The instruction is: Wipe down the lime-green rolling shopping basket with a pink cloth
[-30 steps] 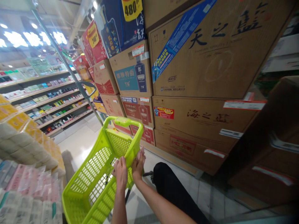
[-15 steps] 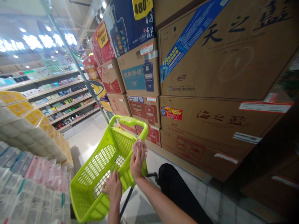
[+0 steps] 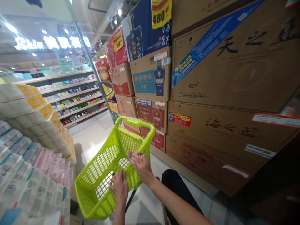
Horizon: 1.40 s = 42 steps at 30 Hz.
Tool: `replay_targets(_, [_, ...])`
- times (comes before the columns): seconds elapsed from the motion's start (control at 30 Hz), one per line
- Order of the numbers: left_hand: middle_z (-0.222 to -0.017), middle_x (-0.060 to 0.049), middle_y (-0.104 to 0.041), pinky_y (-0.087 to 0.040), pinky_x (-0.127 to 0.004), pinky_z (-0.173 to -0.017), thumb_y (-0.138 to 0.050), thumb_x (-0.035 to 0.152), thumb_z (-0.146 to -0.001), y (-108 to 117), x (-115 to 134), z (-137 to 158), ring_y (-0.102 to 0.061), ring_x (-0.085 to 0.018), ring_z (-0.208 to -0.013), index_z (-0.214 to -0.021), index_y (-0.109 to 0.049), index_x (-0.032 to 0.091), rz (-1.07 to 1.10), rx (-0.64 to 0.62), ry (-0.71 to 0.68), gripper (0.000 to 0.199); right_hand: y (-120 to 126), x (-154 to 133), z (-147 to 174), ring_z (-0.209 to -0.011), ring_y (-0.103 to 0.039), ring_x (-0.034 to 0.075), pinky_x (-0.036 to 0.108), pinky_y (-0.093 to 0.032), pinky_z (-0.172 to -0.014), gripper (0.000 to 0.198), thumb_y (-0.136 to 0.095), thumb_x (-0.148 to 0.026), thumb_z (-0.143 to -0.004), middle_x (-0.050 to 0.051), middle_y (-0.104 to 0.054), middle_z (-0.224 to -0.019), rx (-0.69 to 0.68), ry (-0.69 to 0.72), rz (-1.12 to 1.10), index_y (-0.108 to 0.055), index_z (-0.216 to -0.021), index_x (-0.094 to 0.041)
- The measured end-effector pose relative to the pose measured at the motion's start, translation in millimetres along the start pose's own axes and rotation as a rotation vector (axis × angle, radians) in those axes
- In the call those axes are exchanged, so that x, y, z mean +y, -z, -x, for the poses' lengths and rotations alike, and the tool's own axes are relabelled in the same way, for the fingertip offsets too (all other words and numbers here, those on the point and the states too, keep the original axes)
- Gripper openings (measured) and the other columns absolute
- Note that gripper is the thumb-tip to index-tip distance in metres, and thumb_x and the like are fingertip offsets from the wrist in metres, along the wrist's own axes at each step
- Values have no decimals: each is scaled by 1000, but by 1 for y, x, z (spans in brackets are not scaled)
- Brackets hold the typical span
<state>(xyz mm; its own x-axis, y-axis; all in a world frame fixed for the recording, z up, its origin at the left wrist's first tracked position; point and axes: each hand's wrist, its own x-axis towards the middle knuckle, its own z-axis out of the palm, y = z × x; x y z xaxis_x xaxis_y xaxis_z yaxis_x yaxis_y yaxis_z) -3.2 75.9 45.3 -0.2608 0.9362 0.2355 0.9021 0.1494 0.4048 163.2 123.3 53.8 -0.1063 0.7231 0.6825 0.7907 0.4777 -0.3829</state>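
Observation:
A lime-green plastic shopping basket with slotted walls and a raised loop handle stands tilted in view before me. My left hand is closed over its near rim, fingers curled to the inside. Further along that same rim, my right hand presses a crumpled, pinkish-grey cloth against the edge. Much of the cloth is hidden under the fingers. The basket's inside shows only its lattice floor and walls.
Stacked cardboard cartons wall off the right side. Packs of tissue and plastic-wrapped goods are piled at left. A metal pole rises behind the basket, with lit store shelves beyond. My dark-clad knee is at lower right.
My right hand has slid the cloth along the near rim, away from the handle corner and toward my left hand. The left hand keeps its hold. The view has shifted slightly left.

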Motion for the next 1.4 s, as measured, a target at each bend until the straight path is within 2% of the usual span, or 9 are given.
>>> replay_targets(0.2, [-105,-4,-70,-25,-50,-101,-28,38,-98,2,-9,8,-53,-25,-109,-102,-67,27,-6,44,118,41,6,1,-12,-102,-52,23,39,-45,-91,35,-41,-15,-96,7,-62,-128,13,-100,102,-62,-123,-19])
replay_targets(0.37, [-105,-3,-70,-24,-51,-103,-33,35,-97,9,-11,6,-53,-24,-111,-100,-68,29,5,3,127,36,0,-19,-16,-93,-52,22,33,-43,-79,24,-45,-20,-97,5,-67,-108,-231,39,113,-66,-107,-24])
replay_targets(0.53, [-104,-1,-70,-27,-49,-103,-34,36,-96,20,-32,11,-54,-23,-109,-91,-68,29,40,19,221,36,20,-10,-53,-96,-50,24,36,-39,-81,24,-41,-25,-99,5,-66,-106,-271,-181,221,-65,-102,-24])
replay_targets(0.77, [-101,-2,-72,-26,-48,-104,-37,35,-94,26,-40,12,-54,-23,-110,-89,-70,28,70,4,223,34,-14,-49,-24,-97,-52,21,32,-39,-76,21,-43,-24,-98,3,-66,-103,-420,-27,81,-64,-102,-25])
replay_targets(0.93, [-108,-2,-71,-20,-54,-108,-34,40,-95,32,-63,24,-51,-26,-115,-92,-69,29,77,13,274,37,0,-28,-46,-95,-52,22,33,-39,-76,24,-41,-26,-98,6,-67,-106,-390,-214,148,-65,-104,-23])
replay_targets(1.1, [-108,-3,-70,-21,-50,-110,-29,34,-96,31,-63,23,-52,-22,-118,-91,-68,26,143,-30,247,40,-25,-81,-12,-101,-52,23,34,-39,-78,26,-41,-21,-97,6,-66,-103,-439,-81,76,-65,-106,-22])
replay_targets(1.2, [-112,-3,-69,-21,-48,-112,-26,34,-97,32,-75,25,-53,-21,-119,-102,-67,28,185,-68,189,41,-26,-84,-5,-99,-52,22,31,-39,-74,23,-45,-25,-96,3,-66,-103,-481,-51,8,-64,-109,-25])
replay_targets(1.33, [-121,-6,-67,-12,-51,-118,-21,40,-97,34,-100,34,-50,-23,-126,-112,-64,25,256,-14,249,48,-16,-67,-17,-100,-51,22,31,-40,-78,19,-47,-25,-94,4,-65,-108,-423,-181,85,-65,-102,-24])
replay_targets(1.4, [-126,-9,-66,-13,-49,-119,-19,42,-98,35,-106,37,-45,-23,-133,-124,-57,21,354,26,263,51,-22,-81,-10,-101,-51,23,34,-40,-82,20,-46,-23,-94,6,-65,-108,-401,-179,108,-64,-103,-23])
